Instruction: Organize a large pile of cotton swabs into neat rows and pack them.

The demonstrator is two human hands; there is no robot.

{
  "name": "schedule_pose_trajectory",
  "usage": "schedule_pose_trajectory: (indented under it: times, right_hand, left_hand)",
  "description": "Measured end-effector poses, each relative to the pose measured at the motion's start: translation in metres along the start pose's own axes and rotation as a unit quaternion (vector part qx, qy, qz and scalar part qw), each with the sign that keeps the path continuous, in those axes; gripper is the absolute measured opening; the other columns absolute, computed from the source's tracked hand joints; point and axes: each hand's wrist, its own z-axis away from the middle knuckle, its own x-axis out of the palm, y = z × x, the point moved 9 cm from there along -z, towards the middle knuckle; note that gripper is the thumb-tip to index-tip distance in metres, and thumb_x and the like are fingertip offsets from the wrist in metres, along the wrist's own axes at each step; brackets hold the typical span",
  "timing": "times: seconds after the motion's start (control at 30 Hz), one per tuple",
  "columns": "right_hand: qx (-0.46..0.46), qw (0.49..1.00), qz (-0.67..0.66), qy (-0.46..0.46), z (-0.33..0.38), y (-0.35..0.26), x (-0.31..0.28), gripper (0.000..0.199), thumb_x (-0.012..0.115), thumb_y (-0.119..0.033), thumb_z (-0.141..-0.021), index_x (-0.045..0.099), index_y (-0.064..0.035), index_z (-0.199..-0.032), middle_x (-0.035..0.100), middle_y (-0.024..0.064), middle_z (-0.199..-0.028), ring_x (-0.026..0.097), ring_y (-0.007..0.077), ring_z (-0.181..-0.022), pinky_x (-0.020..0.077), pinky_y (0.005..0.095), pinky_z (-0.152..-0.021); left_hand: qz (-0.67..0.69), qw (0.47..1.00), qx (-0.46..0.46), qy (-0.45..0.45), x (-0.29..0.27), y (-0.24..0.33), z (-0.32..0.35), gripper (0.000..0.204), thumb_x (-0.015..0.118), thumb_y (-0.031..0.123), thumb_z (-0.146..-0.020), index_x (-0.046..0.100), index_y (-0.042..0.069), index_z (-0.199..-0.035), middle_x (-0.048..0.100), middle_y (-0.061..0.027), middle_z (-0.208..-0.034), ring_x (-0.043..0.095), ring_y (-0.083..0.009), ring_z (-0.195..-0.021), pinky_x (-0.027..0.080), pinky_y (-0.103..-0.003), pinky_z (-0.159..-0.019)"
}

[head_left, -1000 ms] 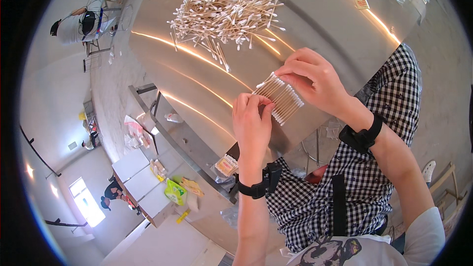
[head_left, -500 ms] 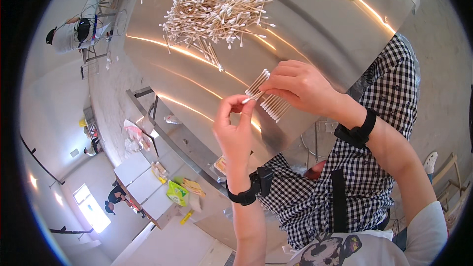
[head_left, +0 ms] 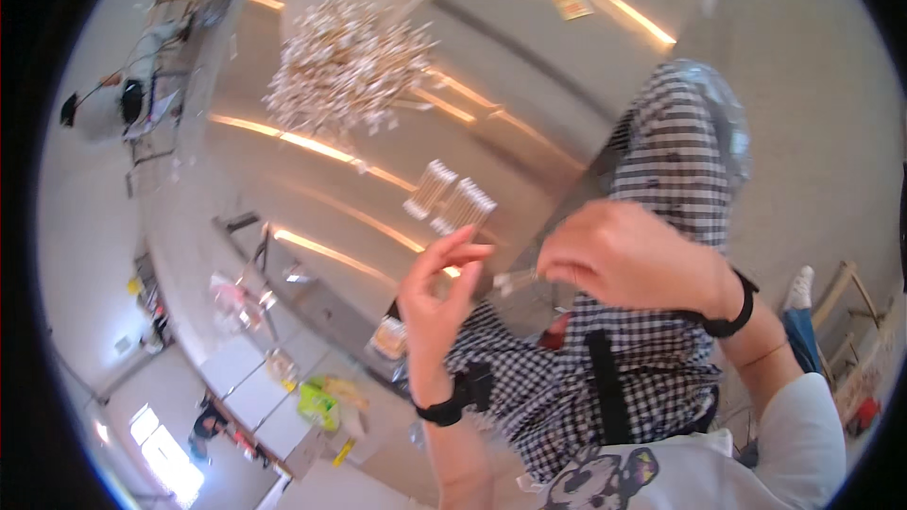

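Over the lap (head_left: pixel 540 387), the right hand (head_left: pixel 614 253) now pinches swabs (head_left: pixel 507 280), leaving two rows (head_left: pixel 465 207) lying untouched, the left hand (head_left: pixel 435 300) empty.

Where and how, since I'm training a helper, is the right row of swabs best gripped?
Probably across the bare stick middles of the right row of swabs, coming from its right: the sticks lie side by side with cotton at both ends, and the left row sits close on its left.
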Motion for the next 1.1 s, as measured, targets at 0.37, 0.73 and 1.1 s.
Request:
schedule_pose_trajectory:
  times: [0.37, 0.73, 1.1]
  right_hand:
    - [0.416, 0.853, 0.043, 0.312, 0.261, 0.161, -0.082, 0.034, 0.066, -0.007, -0.092, 0.060, -0.0004, -0.125, 0.069, 0.0170, -0.101, 0.069, 0.0225, -0.080, 0.0547, 0.0332, -0.073]
    - [0.150, 0.930, 0.069, 0.328, 0.053, 0.054, -0.110, 0.043, 0.067, -0.008, -0.091, 0.056, -0.0058, -0.133, 0.062, 0.0118, -0.122, 0.067, 0.0223, -0.098, 0.0519, 0.0334, -0.085]
    - [0.006, 0.900, -0.394, 0.188, -0.103, 0.062, 0.035, 0.043, 0.043, -0.028, -0.109, 0.046, 0.0004, -0.142, 0.053, 0.0106, -0.142, 0.050, 0.0199, -0.133, 0.0388, 0.0351, -0.110]
  left_hand:
    - [-0.457, 0.877, 0.112, 0.099, -0.001, -0.030, -0.049, 0.095, 0.067, 0.052, -0.090, 0.025, -0.003, -0.155, 0.032, -0.0248, -0.157, 0.027, -0.0389, -0.148, 0.019, -0.053, -0.121]
    - [-0.478, 0.862, 0.114, 0.123, 0.035, -0.034, -0.016, 0.116, 0.063, 0.067, -0.085, 0.011, -0.008, -0.156, 0.018, -0.0288, -0.162, 0.015, -0.0421, -0.152, 0.013, -0.058, -0.121]
    - [-0.334, 0.915, 0.115, 0.192, 0.019, -0.041, -0.022, 0.089, 0.046, 0.056, -0.101, 0.012, -0.003, -0.158, 0.011, -0.0272, -0.164, 0.009, -0.0391, -0.154, 0.011, -0.051, -0.123]
